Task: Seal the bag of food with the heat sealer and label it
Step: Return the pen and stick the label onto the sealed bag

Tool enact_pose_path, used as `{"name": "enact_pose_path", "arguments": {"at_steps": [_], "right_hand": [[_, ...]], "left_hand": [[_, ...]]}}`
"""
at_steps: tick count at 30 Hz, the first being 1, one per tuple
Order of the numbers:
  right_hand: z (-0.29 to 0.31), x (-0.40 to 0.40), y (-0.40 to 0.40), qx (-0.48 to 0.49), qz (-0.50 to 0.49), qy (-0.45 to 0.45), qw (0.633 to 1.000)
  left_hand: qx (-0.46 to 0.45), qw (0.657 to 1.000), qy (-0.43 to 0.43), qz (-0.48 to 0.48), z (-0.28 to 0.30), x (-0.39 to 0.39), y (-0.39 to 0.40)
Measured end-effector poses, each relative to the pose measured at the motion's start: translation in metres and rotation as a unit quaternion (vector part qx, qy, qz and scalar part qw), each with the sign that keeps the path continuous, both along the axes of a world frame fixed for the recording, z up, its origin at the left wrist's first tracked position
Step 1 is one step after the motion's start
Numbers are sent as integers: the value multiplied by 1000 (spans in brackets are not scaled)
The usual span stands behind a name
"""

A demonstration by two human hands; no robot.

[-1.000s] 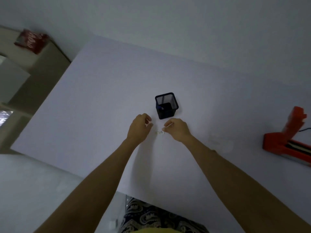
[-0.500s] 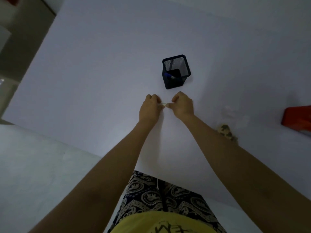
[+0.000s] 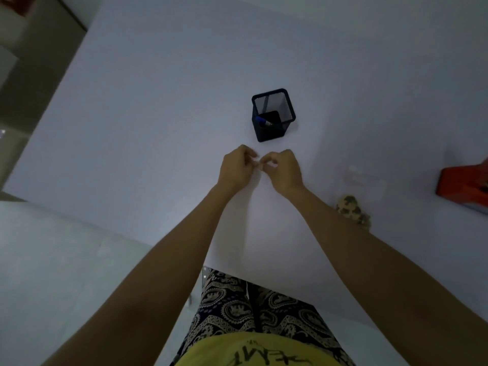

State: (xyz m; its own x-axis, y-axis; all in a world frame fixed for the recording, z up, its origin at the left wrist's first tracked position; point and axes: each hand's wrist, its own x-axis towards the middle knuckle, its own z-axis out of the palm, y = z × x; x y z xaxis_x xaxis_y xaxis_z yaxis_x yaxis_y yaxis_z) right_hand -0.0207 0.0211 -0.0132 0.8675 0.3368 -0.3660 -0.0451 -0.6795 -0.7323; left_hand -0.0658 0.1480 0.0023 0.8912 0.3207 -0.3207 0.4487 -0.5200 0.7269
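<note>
My left hand (image 3: 236,169) and my right hand (image 3: 284,170) meet just above the white table (image 3: 148,128), fingertips pinched together on a small pale label (image 3: 260,165) between them. It is tiny and mostly hidden by my fingers. To the right lies a clear plastic bag (image 3: 363,184) holding brownish patterned food (image 3: 352,208), partly behind my right forearm. The red heat sealer (image 3: 463,184) sits at the right edge, cut off by the frame.
A black mesh pen holder (image 3: 273,114) with a blue-capped marker (image 3: 263,122) stands just beyond my hands. A beige shelf unit (image 3: 31,62) rises past the table's left edge. The table's near edge runs diagonally above my patterned trousers.
The view has tilted down, so the sealer has slid mostly out of frame. My hands came together on the label and stay pinched on it.
</note>
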Motion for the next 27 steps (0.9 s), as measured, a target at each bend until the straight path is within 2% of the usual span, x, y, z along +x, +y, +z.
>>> {"name": "enact_pose_path", "arguments": {"at_steps": [5,9,15,19,21,23,25,27], "right_hand": [[83,2,-8,125,-3,119,985],[164,4,-1,207,0,94,974],[257,2,24,249,-15,27,968],[283,-4,31,255,-53,-10,965],[295,-8,32,273,-87,-13,958],[305,-11,32,290,-121,-20,949],[311,-14,34,302,-146,-29,942],[316,-17,37,313,-164,-36,935]], "left_hand": [[-97,995,-32,14,68,-11,27],[-192,975,-97,57,140,-14,48],[-148,968,-204,5,234,-10,59],[-135,961,-242,-10,264,-8,62],[-106,955,-278,-15,272,-10,62],[-22,942,-335,0,278,-12,58],[90,907,-411,12,279,-16,51],[215,855,-473,-16,279,-18,43]]}}
